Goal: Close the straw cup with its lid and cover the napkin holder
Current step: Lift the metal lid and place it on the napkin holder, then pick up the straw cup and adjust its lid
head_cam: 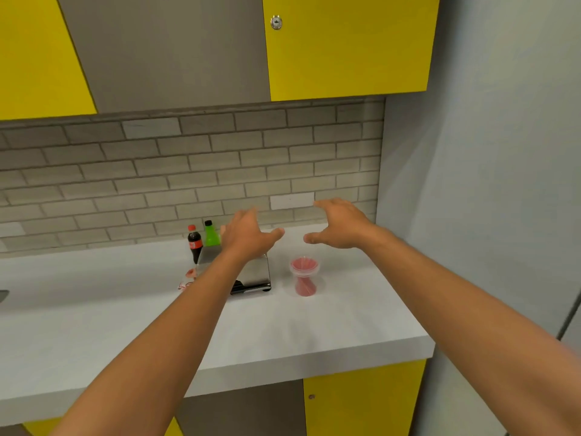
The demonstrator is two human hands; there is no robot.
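A clear straw cup (304,277) holding red straws stands on the white counter (283,328), right of centre, with a clear rim at its top. A shiny metal napkin holder (253,273) sits just left of the cup, partly hidden by my left forearm. My left hand (248,232) hovers above the holder's far end, fingers spread and holding nothing. Beyond and above the cup floats my right hand (339,226), also empty with fingers apart. Whether a separate lid lies anywhere I cannot tell.
A cola bottle (194,243) and a green bottle (211,233) stand behind the holder by the tiled wall. A red-and-white wrapper (187,280) lies left of my forearm. Yellow cabinets (345,45) hang overhead; a grey wall (471,184) closes the counter's right end.
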